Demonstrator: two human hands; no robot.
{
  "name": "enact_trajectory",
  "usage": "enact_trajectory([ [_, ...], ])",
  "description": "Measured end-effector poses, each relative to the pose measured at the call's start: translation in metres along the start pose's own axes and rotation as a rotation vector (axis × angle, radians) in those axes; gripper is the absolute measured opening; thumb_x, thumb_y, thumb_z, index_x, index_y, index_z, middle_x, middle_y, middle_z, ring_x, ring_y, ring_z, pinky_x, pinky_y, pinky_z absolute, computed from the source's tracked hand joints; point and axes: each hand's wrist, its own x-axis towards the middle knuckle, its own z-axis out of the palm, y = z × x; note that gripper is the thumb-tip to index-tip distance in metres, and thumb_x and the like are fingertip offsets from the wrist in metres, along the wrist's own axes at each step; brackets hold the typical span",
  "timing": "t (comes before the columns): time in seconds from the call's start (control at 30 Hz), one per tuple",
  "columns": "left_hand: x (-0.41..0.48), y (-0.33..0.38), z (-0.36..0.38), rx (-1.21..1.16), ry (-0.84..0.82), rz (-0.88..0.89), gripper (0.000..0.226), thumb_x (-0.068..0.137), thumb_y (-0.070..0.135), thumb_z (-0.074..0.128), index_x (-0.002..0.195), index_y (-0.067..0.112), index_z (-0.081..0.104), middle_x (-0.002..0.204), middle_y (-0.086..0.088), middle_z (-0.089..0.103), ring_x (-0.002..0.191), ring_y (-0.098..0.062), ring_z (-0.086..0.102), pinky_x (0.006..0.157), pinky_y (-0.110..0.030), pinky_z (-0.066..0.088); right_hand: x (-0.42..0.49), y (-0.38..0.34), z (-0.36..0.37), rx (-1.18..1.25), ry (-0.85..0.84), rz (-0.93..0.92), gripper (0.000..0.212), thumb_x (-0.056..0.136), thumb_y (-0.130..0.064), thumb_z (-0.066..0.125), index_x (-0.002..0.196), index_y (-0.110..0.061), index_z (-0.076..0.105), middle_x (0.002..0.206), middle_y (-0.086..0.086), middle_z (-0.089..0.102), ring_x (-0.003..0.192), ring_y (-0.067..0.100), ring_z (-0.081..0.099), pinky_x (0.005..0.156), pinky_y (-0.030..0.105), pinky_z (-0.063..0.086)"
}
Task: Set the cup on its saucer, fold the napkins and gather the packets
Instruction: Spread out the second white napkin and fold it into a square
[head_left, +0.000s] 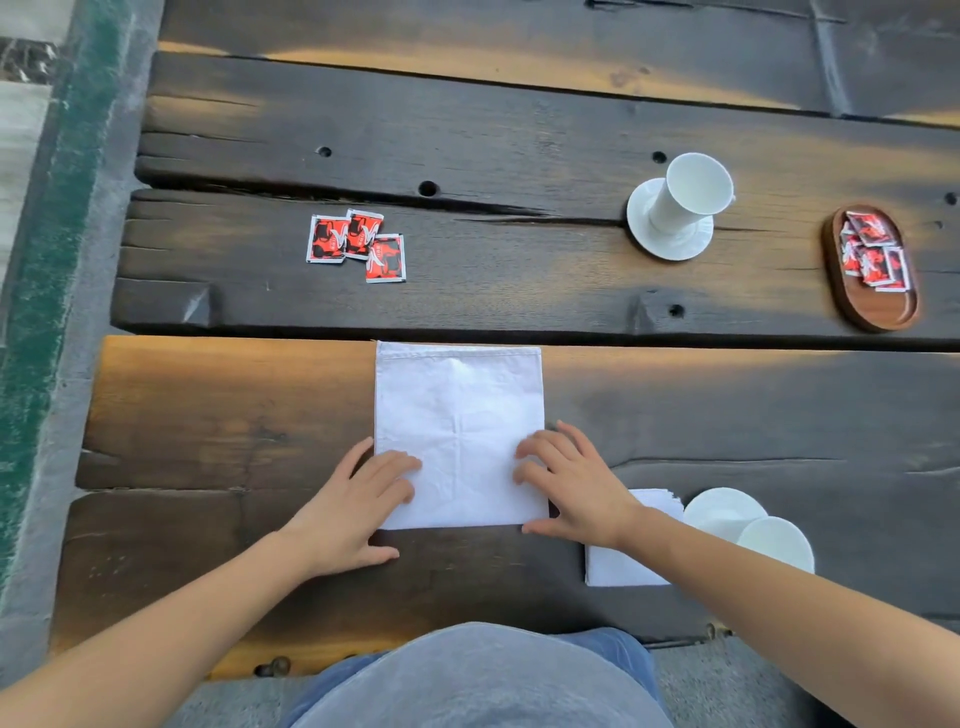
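Lower centre: left hand (358, 504) and right hand (571, 488), fingers spread and nearly flat, press the near corners of a square white cloth napkin (460, 410) on the dark plank desk (208, 415). Beyond, centre left: three glossy red packets (356, 244). Upper right: white cup (696, 189) on its round saucer (675, 248), beside an oval wooden tray (883, 312).

left hand (358, 506): palm down, fingers straight, slightly spread, thumb out toward the body | right hand (571, 486): palm down, fingers lightly bent, tips pressing | left forearm (171, 639), right forearm (779, 587): bare, angled inward
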Motion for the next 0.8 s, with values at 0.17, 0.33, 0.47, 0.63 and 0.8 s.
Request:
enact_trajectory([
  [0.17,-0.007,-0.002,0.004,-0.024,0.048,0.0,0.03,0.077,0.05,0.065,0.081,0.029,0.043,0.148,0.001,0.039,0.137,-0.022,0.035,0.112,-0.041,0.025,-0.013,-0.01,0.005,-0.015,-0.008,0.038,0.033,0.07,-0.041,0.076,0.093,-0.022,0.061,0.125,0.004,0.059,0.126,0.029,0.051,0.107,0.05,0.038],
  [0.33,-0.006,0.0,-0.003,-0.009,0.089,-0.006,0.035,0.07,0.045,0.073,0.074,0.027,0.044,0.139,0.001,0.05,0.127,-0.022,0.048,0.103,-0.038,0.039,-0.017,-0.014,0.002,-0.056,-0.039,0.049,0.028,0.069,-0.041,0.076,0.088,-0.024,0.063,0.131,0.004,0.058,0.13,0.029,0.048,0.106,0.05,0.038],
  [0.47,-0.01,0.005,0.002,-0.038,0.12,-0.054,0.031,0.072,0.047,0.065,0.084,0.027,0.046,0.14,0.003,0.047,0.129,-0.019,0.045,0.107,-0.036,0.031,-0.019,-0.02,0.004,-0.047,0.086,0.034,0.013,0.072,-0.024,0.073,0.073,-0.023,0.061,0.122,0.001,0.063,0.119,0.025,0.058,0.094,0.04,0.048],
  [0.63,-0.005,0.018,0.004,-0.086,0.163,-0.153,0.052,0.071,0.053,0.062,0.113,0.024,0.054,0.135,0.004,0.049,0.126,-0.017,0.046,0.107,-0.034,0.03,-0.021,-0.029,0.007,0.031,0.157,0.084,0.015,0.073,-0.021,0.072,0.078,-0.022,0.058,0.114,-0.001,0.064,0.106,0.02,0.062,0.081,0.03,0.047],
  [0.8,0.001,0.021,0.001,-0.077,0.159,-0.179,0.05,0.068,0.046,0.071,0.11,0.022,0.056,0.128,0.003,0.054,0.119,-0.018,0.053,0.101,-0.034,0.038,-0.024,-0.029,0.004,0.07,0.111,0.172,0.018,0.072,-0.015,0.074,0.087,-0.016,0.063,0.111,0.001,0.065,0.101,0.022,0.064,0.068,0.031,0.052],
])
